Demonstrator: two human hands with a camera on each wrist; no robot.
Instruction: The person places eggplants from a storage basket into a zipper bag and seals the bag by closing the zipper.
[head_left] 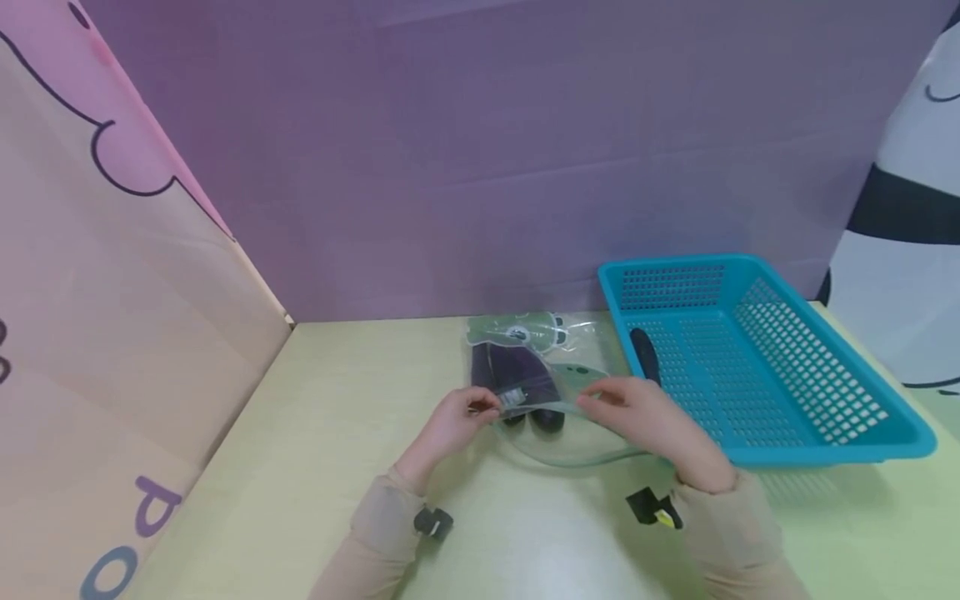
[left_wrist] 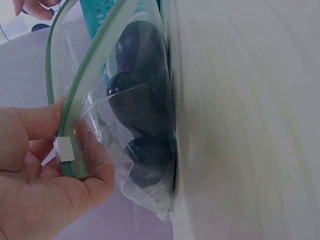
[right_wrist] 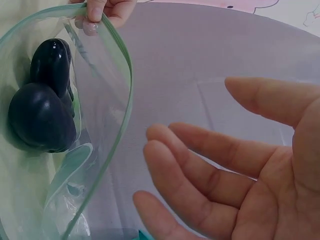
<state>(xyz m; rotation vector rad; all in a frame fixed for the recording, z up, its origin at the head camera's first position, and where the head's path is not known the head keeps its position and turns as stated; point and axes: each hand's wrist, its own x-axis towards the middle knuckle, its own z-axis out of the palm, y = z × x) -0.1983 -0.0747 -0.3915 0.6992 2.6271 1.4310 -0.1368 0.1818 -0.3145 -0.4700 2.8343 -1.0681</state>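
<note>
A clear zip bag [head_left: 596, 337] with a green-edged mouth and a green printed figure lies on the table, its mouth spread wide. Inside are several dark purple eggplants [right_wrist: 42, 120], their rounded ends toward the mouth. My left hand [head_left: 457, 421] pinches the left end of the mouth, beside the white slider [left_wrist: 64, 149] on the green zip strip [left_wrist: 82, 75]. At the opposite side of the mouth is my right hand [head_left: 637, 412]. Its fingers [right_wrist: 200, 175] are loosely bent and hold nothing, apart from the strip in the right wrist view.
To the right stands a blue-green plastic basket [head_left: 825, 457] with perforated walls. A black elongated object [head_left: 645, 354] shows at its left side. Behind the pale table [head_left: 360, 375] hangs a purple backdrop [head_left: 480, 167], with a printed sheet [head_left: 135, 333] on the left.
</note>
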